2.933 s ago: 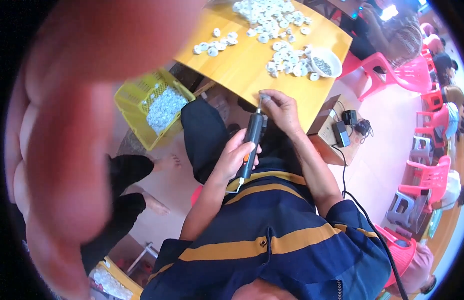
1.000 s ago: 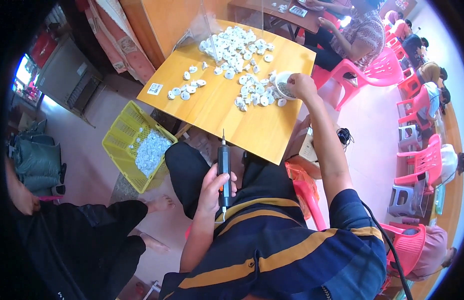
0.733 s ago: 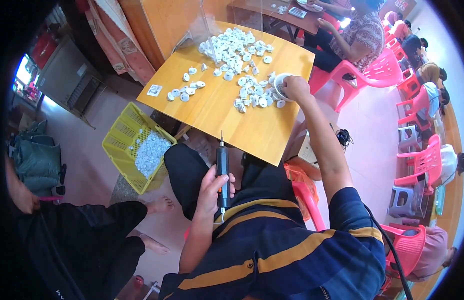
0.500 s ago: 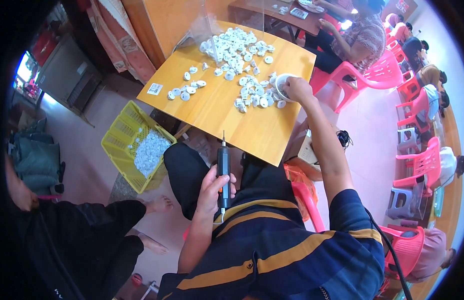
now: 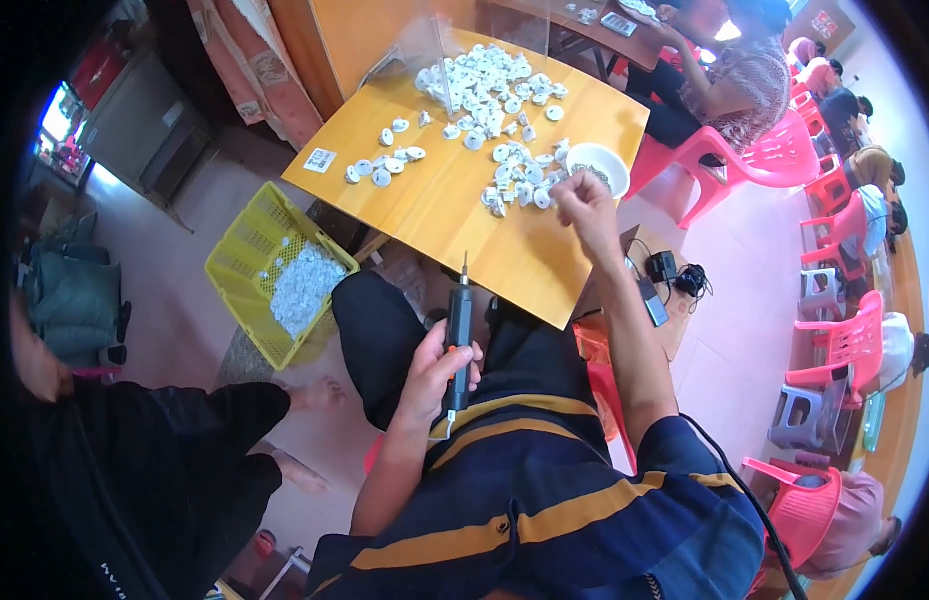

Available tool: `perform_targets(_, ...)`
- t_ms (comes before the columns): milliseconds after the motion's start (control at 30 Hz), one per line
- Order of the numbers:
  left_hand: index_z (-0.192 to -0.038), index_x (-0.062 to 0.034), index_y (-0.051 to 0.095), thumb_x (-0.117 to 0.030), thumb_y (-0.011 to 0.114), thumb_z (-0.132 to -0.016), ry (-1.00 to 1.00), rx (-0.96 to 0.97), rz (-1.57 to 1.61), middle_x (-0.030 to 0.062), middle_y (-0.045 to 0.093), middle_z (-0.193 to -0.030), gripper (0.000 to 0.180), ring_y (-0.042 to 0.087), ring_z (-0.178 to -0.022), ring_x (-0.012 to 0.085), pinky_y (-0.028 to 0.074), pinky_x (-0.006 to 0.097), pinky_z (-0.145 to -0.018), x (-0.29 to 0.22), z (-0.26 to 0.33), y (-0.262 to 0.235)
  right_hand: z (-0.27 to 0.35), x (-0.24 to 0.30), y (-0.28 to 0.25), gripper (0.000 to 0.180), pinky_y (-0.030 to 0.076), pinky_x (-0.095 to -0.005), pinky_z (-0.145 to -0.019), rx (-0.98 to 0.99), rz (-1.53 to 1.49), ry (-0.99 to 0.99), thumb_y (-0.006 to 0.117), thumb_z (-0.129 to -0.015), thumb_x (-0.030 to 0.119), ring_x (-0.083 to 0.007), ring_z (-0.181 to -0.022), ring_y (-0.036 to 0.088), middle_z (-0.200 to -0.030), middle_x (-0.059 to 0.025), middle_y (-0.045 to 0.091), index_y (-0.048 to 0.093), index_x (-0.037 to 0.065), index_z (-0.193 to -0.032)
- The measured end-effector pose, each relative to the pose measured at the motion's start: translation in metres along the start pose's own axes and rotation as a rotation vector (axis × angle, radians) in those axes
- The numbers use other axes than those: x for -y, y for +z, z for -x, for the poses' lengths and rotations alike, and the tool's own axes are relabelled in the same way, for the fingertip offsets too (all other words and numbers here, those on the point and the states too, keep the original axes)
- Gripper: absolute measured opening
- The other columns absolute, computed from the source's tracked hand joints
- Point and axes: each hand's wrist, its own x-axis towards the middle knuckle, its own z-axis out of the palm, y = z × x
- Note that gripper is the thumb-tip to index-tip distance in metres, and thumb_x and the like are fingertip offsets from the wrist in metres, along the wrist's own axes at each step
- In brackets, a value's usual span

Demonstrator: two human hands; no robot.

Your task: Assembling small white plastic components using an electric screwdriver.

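Note:
My left hand [image 5: 432, 375] grips a black electric screwdriver [image 5: 458, 335] upright over my lap, its bit pointing toward the table edge. My right hand [image 5: 584, 205] is stretched out over the yellow wooden table [image 5: 444, 215], fingers bunched together just in front of a small white bowl [image 5: 597, 160]. Whether it pinches anything is too small to see. Several small white round parts [image 5: 484, 80] lie scattered and heaped on the table beyond it, some right beside my fingers.
A yellow plastic basket [image 5: 246, 262] with white parts stands on the floor at the left. A person in black [image 5: 164, 470] stands close at the lower left. Pink chairs [image 5: 754, 160] and seated people line the right. Black adapters and cables [image 5: 674, 275] lie to my right.
My right hand has drawn back from the white bowl toward me, fingers bunched. The left hand keeps the screwdriver upright in the same place. Earlier, a hand covering the lens moved away.

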Motion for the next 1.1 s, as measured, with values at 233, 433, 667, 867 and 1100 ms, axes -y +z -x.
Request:
perform_targets(233,-0.132,-0.0011,0.049,-0.01,0.066,-0.094,0.03,0.01,-0.125,0.0043,0.061,-0.093,0.043,0.062,-0.07,0.0099,0.053,0.026,-0.064,0.0,0.004,0.006,0.048,-0.024,0.051,0.013,0.049,-0.023,-0.058,0.197,-0.365,0.253,0.071,-0.096,0.009,-0.0088,-0.067,0.061,-0.09,-0.0041,0.07,0.063,0.008,-0.106)
perform_targets(433,-0.141,0.0006,0.044,-0.012,0.063,-0.096,0.048,0.013,-0.233,0.0071,0.063,-0.097,0.05,0.062,-0.072,0.0117,0.053,0.027,-0.065,0.003,0.002,0.005,0.055,-0.026,0.066,0.014,0.052,-0.0246,-0.067,0.297,-0.529,0.298,0.071,-0.095,0.003,-0.0127,-0.074,0.064,-0.093,-0.0075,0.072,0.062,0.005,-0.106)
perform_targets(667,-0.145,-0.0002,0.042,-0.014,0.058,-0.099,0.035,-0.004,-0.288,0.0062,0.063,-0.094,0.051,0.061,-0.071,0.0117,0.052,0.027,-0.066,0.006,0.001,0.002,0.055,-0.027,0.063,0.015,0.053,-0.0257,-0.069,0.377,-0.544,0.332,0.071,-0.095,0.003,-0.0142,-0.075,0.063,-0.095,-0.0091,0.073,0.064,0.005,-0.108)
perform_targets(867,-0.145,-0.0006,0.043,-0.013,0.058,-0.098,0.007,-0.025,-0.351,0.0059,0.063,-0.093,0.051,0.061,-0.069,0.0113,0.052,0.026,-0.064,0.004,0.001,0.002,0.056,-0.022,0.061,0.014,0.053,-0.0255,-0.07,0.371,-0.451,0.369,0.071,-0.094,0.002,-0.013,-0.072,0.063,-0.094,-0.0097,0.073,0.064,0.004,-0.106)
perform_targets(1100,-0.147,-0.0002,0.042,-0.011,0.056,-0.098,0.085,-0.069,-0.565,0.0059,0.062,-0.092,0.052,0.06,-0.067,0.0109,0.051,0.026,-0.063,0.014,-0.001,0.0,0.051,-0.021,0.055,0.012,0.054,-0.0257,-0.07,0.494,-0.414,0.377,0.072,-0.093,0.004,-0.0122,-0.073,0.064,-0.092,-0.0086,0.072,0.065,0.003,-0.103)
